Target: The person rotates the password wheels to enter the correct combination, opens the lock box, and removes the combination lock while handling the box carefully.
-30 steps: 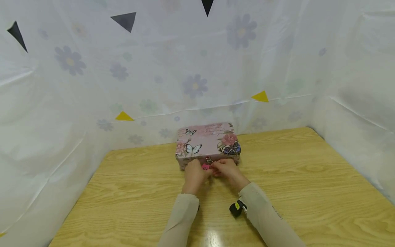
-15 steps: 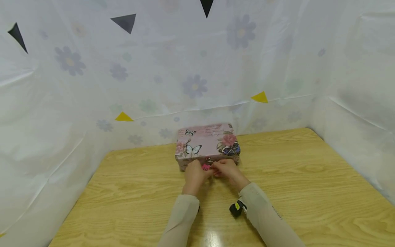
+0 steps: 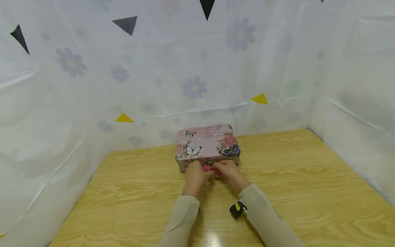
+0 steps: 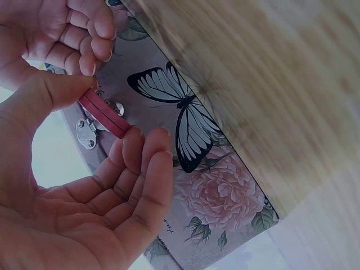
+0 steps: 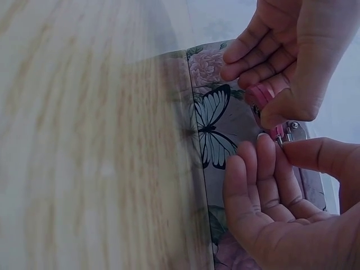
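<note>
A pink box (image 3: 210, 140) with butterflies and flowers on its lid stands on the table, its metal clasp (image 4: 87, 134) at the front. My left hand (image 3: 195, 175) grips a small pink padlock (image 4: 104, 114) between thumb and fingertips, right by the clasp. From the other side my right hand (image 3: 226, 170) pinches the padlock's thin metal shackle (image 5: 279, 140) between thumb and forefinger, its other fingers loosely curled. The two hands meet close together at the box front. In the head view they partly hide the padlock and the box's front side.
The wood-grain table (image 3: 139, 192) extends to both sides of the box and in front of it. Behind stands a white flowered sheet (image 3: 166, 61) with black and yellow triangles on it. A black wrist device (image 3: 236, 210) hangs at the right sleeve.
The whole scene sits slightly lower in the head view. Both hands keep their hold at the box front, with hardly any visible movement.
</note>
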The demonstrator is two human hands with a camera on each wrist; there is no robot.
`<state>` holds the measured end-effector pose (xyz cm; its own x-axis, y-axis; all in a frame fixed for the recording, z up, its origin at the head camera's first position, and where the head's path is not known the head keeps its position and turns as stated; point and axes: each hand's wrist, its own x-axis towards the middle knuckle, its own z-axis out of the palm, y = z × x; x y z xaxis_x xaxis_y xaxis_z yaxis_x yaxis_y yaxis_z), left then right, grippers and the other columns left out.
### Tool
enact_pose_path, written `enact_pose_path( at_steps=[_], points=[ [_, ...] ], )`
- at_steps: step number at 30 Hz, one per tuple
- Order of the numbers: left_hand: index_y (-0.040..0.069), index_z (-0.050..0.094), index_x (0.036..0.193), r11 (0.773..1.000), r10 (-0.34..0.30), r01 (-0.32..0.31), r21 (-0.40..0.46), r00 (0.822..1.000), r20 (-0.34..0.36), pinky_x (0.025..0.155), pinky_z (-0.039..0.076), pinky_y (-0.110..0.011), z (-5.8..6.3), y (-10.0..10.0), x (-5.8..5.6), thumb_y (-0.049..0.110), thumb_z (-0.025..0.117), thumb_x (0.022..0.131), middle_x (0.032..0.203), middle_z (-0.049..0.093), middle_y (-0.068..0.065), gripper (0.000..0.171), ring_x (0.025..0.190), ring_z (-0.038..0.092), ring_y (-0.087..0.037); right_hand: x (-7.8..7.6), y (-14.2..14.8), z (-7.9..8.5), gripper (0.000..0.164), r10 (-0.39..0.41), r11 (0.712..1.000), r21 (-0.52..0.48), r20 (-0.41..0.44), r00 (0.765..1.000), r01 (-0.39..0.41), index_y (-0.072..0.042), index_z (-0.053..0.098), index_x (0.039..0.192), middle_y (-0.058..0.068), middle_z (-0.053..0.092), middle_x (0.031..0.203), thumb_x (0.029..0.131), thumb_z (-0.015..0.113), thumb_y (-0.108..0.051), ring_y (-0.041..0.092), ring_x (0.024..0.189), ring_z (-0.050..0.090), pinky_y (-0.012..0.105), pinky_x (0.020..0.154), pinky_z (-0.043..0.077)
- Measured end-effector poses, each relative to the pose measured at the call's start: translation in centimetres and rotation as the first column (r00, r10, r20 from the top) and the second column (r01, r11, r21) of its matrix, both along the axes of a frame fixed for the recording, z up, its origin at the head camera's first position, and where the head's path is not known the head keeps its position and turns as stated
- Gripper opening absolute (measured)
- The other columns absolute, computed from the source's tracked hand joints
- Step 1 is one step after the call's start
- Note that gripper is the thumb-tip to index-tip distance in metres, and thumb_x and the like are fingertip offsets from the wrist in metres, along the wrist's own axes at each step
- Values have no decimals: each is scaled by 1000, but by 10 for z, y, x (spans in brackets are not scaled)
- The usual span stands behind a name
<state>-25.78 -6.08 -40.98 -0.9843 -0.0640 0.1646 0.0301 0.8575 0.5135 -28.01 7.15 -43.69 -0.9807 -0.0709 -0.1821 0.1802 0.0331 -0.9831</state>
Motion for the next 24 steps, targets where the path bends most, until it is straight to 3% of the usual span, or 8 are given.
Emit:
enact_pose_path(
  at_steps=[19,24],
  points=[
    [13,43,62,998,-65,65,12,998,-12,48,30,-27,4,1,0,25,83,70,63,43,1,42,58,39,-16,-1,8,6,22,62,998,-3,8,998,-62,13,63,91,2,64,67,90,53,-7,10,60,60,28,64,56],
    [13,39,62,997,-73,73,26,997,-16,48,25,-26,5,1,2,25,84,69,62,36,1,48,57,34,-14,-1,11,10,18,87,996,11,-6,996,-87,8,64,83,3,63,66,88,54,-6,10,60,59,28,62,55]
  ],
)
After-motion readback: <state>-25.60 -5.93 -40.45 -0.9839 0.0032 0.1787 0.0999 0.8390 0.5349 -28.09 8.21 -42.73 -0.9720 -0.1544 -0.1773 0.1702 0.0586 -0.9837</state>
